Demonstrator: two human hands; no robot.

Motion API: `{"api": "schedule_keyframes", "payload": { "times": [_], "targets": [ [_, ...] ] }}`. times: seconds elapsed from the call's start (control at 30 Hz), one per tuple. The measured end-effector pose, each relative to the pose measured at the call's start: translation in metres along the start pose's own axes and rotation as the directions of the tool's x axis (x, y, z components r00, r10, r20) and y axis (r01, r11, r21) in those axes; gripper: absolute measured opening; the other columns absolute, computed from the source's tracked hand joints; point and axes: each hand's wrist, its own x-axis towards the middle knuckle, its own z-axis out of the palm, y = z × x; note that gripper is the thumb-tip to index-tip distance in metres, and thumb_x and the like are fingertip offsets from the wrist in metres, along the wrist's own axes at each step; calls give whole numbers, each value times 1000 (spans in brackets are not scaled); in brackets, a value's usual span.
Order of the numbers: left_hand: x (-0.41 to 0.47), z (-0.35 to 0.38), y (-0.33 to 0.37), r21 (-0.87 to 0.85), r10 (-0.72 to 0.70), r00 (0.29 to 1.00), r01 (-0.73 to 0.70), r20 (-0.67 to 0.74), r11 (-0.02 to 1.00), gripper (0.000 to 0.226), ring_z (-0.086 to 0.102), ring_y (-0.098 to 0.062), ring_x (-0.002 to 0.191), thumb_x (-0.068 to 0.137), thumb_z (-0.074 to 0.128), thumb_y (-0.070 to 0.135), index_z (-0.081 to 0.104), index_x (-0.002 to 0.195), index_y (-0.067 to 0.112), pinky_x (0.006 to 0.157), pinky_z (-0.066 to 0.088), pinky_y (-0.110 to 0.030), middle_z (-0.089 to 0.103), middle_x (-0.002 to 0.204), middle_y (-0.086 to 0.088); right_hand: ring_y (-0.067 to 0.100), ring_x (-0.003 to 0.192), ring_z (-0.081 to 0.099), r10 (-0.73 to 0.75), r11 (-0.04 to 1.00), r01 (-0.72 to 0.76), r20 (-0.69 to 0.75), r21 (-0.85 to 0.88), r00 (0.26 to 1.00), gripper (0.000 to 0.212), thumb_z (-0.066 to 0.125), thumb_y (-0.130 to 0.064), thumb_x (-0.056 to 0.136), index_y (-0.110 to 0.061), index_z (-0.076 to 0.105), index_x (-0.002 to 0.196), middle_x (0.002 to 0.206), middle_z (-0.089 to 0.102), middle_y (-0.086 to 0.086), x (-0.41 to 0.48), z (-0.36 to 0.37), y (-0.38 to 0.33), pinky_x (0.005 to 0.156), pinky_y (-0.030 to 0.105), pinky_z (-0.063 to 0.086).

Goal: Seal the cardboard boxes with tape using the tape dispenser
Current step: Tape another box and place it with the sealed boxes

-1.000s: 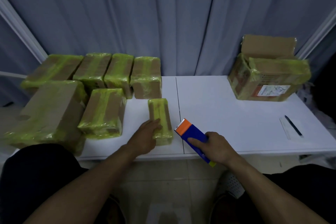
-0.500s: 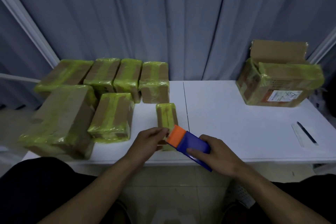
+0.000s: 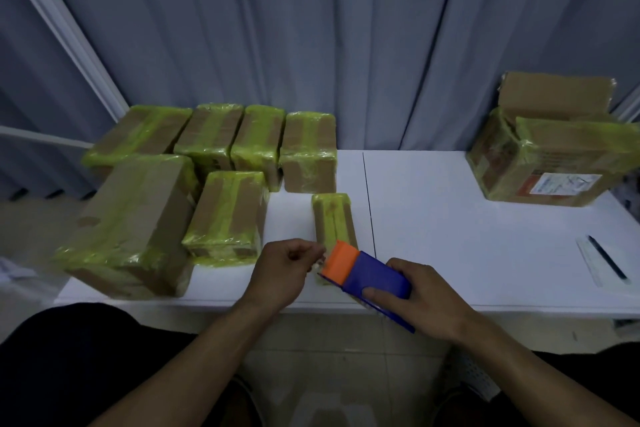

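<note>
A small narrow cardboard box [image 3: 332, 218], wrapped in yellow-green tape, lies on the white table [image 3: 450, 236] near its front edge. My right hand [image 3: 426, 298] grips a blue tape dispenser [image 3: 372, 276] with an orange head, held just over the box's near end. My left hand [image 3: 284, 270] is at the orange head, its fingers curled and pinching at the tape end there. The tape itself is too small to make out. The box's near end is hidden behind the dispenser.
Several taped cardboard boxes [image 3: 225, 215] crowd the table's left half. A large taped box [image 3: 550, 156] with an open flap stands at the back right. A pen [image 3: 607, 262] lies on a paper slip near the right edge. Grey curtains hang behind.
My left hand left the small box's top and came to the dispenser's orange head. My right hand carried the dispenser left, over the box's near end.
</note>
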Motion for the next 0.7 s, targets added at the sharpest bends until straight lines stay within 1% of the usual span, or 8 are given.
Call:
{"api": "schedule_keyframes", "payload": {
  "times": [0.07, 0.13, 0.2, 0.27, 0.3, 0.43, 0.57, 0.7],
  "targets": [
    [0, 1, -2, 35, 7, 1000, -7, 1, 999, 13, 63, 8, 68, 94, 66, 17, 77, 89, 21, 62, 46, -7, 74, 80, 13, -1, 73, 66, -8, 1000, 9, 14, -26, 1000, 41, 67, -69, 77, -32, 60, 93, 82, 66, -13, 0, 1, -2, 60, 13, 49],
    [3, -1, -5, 24, -5, 1000, 6, -18, 1000, 15, 64, 9, 69, 95, 65, 16, 76, 87, 23, 62, 45, -8, 73, 79, 15, -1, 74, 66, -12, 999, 13, 33, -35, 999, 47, 63, -74, 74, -32, 60, 94, 84, 67, -13, 0, 0, -2, 61, 14, 51],
    [7, -8, -7, 6, -10, 997, 10, -70, 1000, 17, 64, 9, 70, 95, 64, 15, 74, 85, 25, 62, 45, -9, 73, 75, 18, 0, 75, 67, -13, 997, 17, 54, -78, 998, 51, 61, -78, 74, -32, 61, 97, 86, 69, -13, 0, -3, 0, 64, 15, 54],
    [13, -16, -11, -4, -17, 993, 17, -119, 1000, 15, 63, 11, 70, 95, 65, 16, 75, 88, 24, 62, 45, -7, 73, 75, 20, -1, 75, 67, -3, 993, 9, 57, -118, 998, 53, 60, -79, 74, -31, 61, 97, 86, 69, -13, 1, -6, 1, 64, 16, 54],
    [15, -18, -13, -8, -28, 991, 27, -128, 1000, 13, 63, 11, 70, 95, 65, 16, 75, 89, 23, 63, 45, -6, 73, 75, 19, -2, 75, 67, 6, 992, 1, 53, -126, 999, 52, 60, -78, 74, -30, 61, 96, 85, 69, -13, 1, -8, 1, 63, 15, 52],
    [19, -18, -26, -92, -113, 975, 96, -193, 991, 12, 64, 12, 69, 94, 67, 15, 74, 86, 20, 68, 43, -11, 74, 79, 11, -7, 73, 64, 18, 984, -10, 47, -178, 999, 44, 63, -74, 78, -32, 58, 89, 80, 66, -14, 1, -13, 0, 58, 10, 46],
    [24, -21, -36, -134, -172, 958, 144, -228, 980, 8, 64, 6, 80, 94, 66, 16, 75, 94, 15, 69, 41, -12, 74, 86, 7, -4, 72, 65, 42, 979, -29, 58, -200, 997, 48, 61, -76, 76, -30, 60, 90, 80, 68, -11, 2, -19, 5, 59, 14, 48],
    [24, -18, -44, -139, -192, 954, 163, -232, 977, 9, 64, -1, 84, 95, 65, 15, 74, 95, 13, 69, 40, -13, 74, 86, 5, -3, 74, 67, 65, 971, -37, 112, -238, 992, 51, 59, -79, 74, -32, 59, 93, 84, 68, -15, 5, -22, 3, 63, 15, 51]
  ]
}}
